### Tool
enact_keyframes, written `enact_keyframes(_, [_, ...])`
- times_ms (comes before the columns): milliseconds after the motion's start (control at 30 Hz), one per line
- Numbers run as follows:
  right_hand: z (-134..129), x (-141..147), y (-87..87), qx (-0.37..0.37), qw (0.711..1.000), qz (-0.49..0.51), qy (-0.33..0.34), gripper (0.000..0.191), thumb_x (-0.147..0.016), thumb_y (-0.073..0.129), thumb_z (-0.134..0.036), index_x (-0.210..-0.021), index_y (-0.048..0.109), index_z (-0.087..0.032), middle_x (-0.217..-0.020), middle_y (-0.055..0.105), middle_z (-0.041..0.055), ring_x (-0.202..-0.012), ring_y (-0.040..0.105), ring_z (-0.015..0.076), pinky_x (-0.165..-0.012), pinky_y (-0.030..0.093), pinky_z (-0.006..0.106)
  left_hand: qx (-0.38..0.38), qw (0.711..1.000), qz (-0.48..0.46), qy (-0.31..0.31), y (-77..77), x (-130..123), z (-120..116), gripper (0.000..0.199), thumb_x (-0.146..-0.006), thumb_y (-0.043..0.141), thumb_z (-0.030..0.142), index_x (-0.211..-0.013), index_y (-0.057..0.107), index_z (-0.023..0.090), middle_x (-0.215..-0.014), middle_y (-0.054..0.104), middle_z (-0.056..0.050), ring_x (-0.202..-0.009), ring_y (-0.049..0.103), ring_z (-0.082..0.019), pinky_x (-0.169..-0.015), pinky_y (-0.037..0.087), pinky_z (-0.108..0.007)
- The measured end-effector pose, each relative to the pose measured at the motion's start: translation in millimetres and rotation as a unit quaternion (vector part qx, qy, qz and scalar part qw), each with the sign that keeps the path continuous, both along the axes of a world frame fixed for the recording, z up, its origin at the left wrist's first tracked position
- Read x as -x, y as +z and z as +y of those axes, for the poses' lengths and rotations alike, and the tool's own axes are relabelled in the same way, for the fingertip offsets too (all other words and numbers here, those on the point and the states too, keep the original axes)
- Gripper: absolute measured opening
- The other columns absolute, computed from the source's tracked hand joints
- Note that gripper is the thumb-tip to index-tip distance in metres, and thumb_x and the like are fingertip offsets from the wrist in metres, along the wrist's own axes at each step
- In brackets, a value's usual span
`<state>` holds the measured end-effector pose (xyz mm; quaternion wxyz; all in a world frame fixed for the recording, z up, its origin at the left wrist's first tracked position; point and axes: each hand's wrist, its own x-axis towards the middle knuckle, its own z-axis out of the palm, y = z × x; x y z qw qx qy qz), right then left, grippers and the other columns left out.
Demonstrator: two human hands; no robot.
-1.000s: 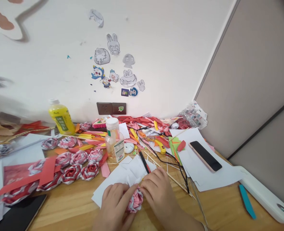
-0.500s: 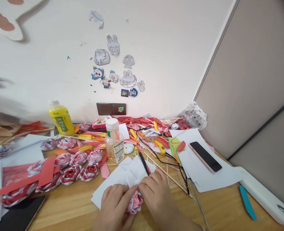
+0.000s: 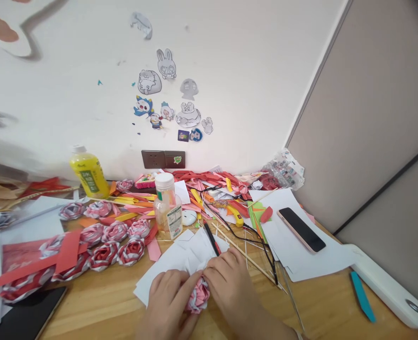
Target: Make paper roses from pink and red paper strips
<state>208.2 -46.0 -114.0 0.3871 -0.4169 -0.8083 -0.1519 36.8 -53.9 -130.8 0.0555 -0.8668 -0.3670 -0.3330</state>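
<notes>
Left hand (image 3: 168, 296) and right hand (image 3: 232, 285) are gripping a paper rose (image 3: 200, 296) between them, seemingly shaping folds; the next move is likely requiring steady pinching.

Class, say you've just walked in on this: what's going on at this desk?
Someone's bare left hand and bare right hand together hold a pink-and-white folded-paper rose, fingers at its edges, over a light-brown wooden desk. Loose white paper sheets lie just beyond the hands. To the left, similar red, pink and white paper roses sit in a cluster. Behind the sheets stands a clear plastic jar with a white lid.
</notes>
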Motion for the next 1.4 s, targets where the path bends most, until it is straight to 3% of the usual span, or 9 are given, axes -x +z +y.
enact_keyframes(533, [-0.9, -4.6, 5.9, 0.116, 0.990, 0.078, 0.026, 0.022, -0.091, 0.048, -0.019, -0.069, 0.052, -0.019, -0.074, 0.059, -0.0013, -0.071, 0.049, 0.0147, -0.069, 0.034, 0.030, -0.008, 1.000, -0.015, -0.003, -0.7, -0.4, 0.3, 0.049, -0.074, 0.050, 0.007, -0.121, 0.051, 0.019, -0.089, 0.060, -0.005, -0.082, 0.056, -0.019, -0.074, 0.044, -0.033])
enact_keyframes(867, [-1.3, -4.3, 3.0, 0.117, 0.987, 0.101, 0.031, 0.027, -0.093, 0.045, -0.022, -0.067, 0.052, -0.019, -0.071, 0.059, -0.0004, -0.069, 0.048, 0.0155, -0.067, 0.034, 0.031, -0.013, 1.000, -0.012, -0.002, -2.4, 0.7, 0.6, 0.048, -0.074, 0.052, 0.008, -0.121, 0.052, 0.019, -0.089, 0.060, -0.005, -0.081, 0.056, -0.020, -0.073, 0.045, -0.033])
enact_keyframes(1400, [0.3, -5.9, -0.8, 0.137, 0.984, 0.114, 0.026, 0.021, -0.087, 0.057, -0.021, -0.067, 0.053, -0.019, -0.069, 0.059, -0.0022, -0.070, 0.049, 0.0146, -0.067, 0.035, 0.029, -0.003, 1.000, -0.015, -0.009, -5.2, 0.2, 1.0, 0.047, -0.076, 0.051, 0.007, -0.122, 0.050, 0.018, -0.091, 0.059, -0.006, -0.083, 0.055, -0.020, -0.074, 0.043, -0.034])
